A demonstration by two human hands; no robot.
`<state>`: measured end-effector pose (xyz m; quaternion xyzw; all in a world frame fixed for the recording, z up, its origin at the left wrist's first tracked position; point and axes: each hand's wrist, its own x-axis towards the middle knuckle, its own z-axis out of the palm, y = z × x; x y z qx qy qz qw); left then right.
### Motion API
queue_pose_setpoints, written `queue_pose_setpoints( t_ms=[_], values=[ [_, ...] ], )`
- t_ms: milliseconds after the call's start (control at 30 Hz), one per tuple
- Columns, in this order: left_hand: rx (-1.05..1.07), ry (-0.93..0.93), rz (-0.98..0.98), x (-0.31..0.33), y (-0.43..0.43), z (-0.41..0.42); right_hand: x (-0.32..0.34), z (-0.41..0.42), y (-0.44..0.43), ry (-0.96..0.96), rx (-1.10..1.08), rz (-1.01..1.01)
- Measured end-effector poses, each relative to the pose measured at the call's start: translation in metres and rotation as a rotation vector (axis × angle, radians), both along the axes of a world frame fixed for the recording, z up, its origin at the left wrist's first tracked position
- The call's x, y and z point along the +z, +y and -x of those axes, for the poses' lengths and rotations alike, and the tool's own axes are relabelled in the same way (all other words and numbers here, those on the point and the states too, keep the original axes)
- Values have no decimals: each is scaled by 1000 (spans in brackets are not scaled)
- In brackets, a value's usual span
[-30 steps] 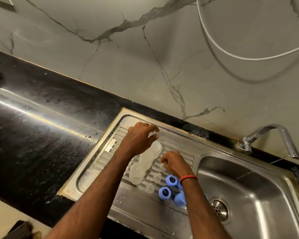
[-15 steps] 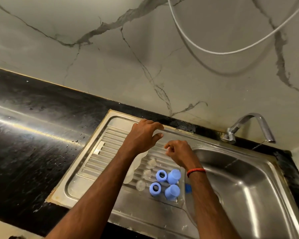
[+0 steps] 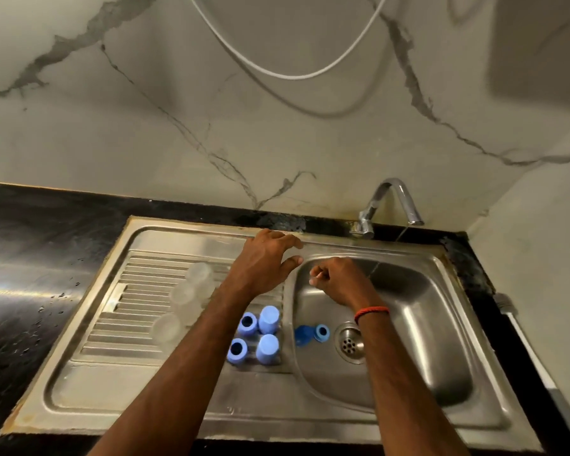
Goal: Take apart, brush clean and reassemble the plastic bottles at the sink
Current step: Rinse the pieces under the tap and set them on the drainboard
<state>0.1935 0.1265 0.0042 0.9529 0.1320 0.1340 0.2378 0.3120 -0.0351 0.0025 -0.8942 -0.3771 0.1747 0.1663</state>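
1. Plastic bottles [image 3: 198, 274] sit in pieces: three clear, blurred bodies in a slanting row on the ribbed drainboard [image 3: 139, 311], left of my left forearm.
2. Four light blue caps [image 3: 269, 319] stand in a square cluster at the drainboard's right edge, just beside the basin [image 3: 441, 340]. Two show dark openings facing up.
3. Inside the basin, a dark blue piece [image 3: 301, 335] and a blue ring [image 3: 321, 332] lie together, just left of the drain [image 3: 349, 343].
4. My left hand [image 3: 264, 261] hovers over the rim between drainboard and basin, fingers loose and spread, holding nothing.
5. My right hand [image 3: 336, 283] is over the basin's back left corner with the fingers [image 3: 323, 273] curled in. Something small and pale shows at their tips, but I cannot tell whether I pinch it.
6. An orange thread band [image 3: 371, 312] circles my right wrist.
7. A thin stream of water [image 3: 374, 269] runs from the tap [image 3: 389, 202], just right of that hand.
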Motion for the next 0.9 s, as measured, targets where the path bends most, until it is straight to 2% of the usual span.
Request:
queue_pose_setpoints(
  t_ms=[267, 467, 900],
  values=[
    [-66, 141, -27, -22, -45, -43, -38, -34, -37, 87, 7, 92],
    [-58, 277, -52, -51, -54, -65, -94, -54, -47, 162, 35, 165],
    [-29, 370, -54, -90, -61, -102, -201, -71, -43, 312, 160, 229]
  ],
)
